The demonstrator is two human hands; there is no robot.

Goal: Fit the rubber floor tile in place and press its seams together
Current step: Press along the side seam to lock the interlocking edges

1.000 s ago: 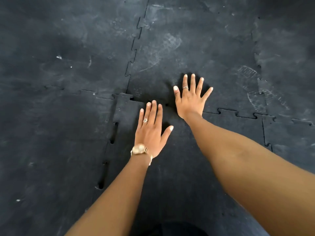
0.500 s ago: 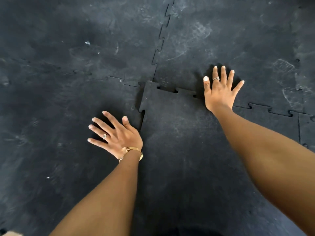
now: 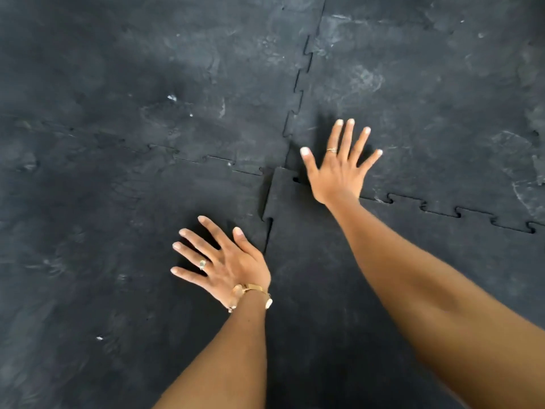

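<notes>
Nearest the camera, two bare forearms reach forward and down over a floor of dark interlocking mats. The rubber floor tile (image 3: 339, 290) fills the lower middle and lower right of the view, lying flat; its visible far-left corner points away from the person, toward the junction where the neighbouring tiles meet, and its left edge runs from near to far. Its full outline runs out of the picture, so its long axis cannot be told. The left hand (image 3: 227, 264), wearing a ring and a gold bracelet, lies flat with fingers spread on the neighbouring tile to the left (image 3: 118, 261), its heel just beside the tile's left seam (image 3: 267, 240); it grips nothing. Farther off, the right hand (image 3: 339, 169), also ringed, is splayed open across the far seam near the corner, palm over the tile's edge and fingers reaching onto the far right tile (image 3: 427, 98). The corner appears to sit slightly proud, with a small gap showing beside the thumb, though blur makes this uncertain. To the right, the toothed far seam (image 3: 460, 214) looks closed.
</notes>
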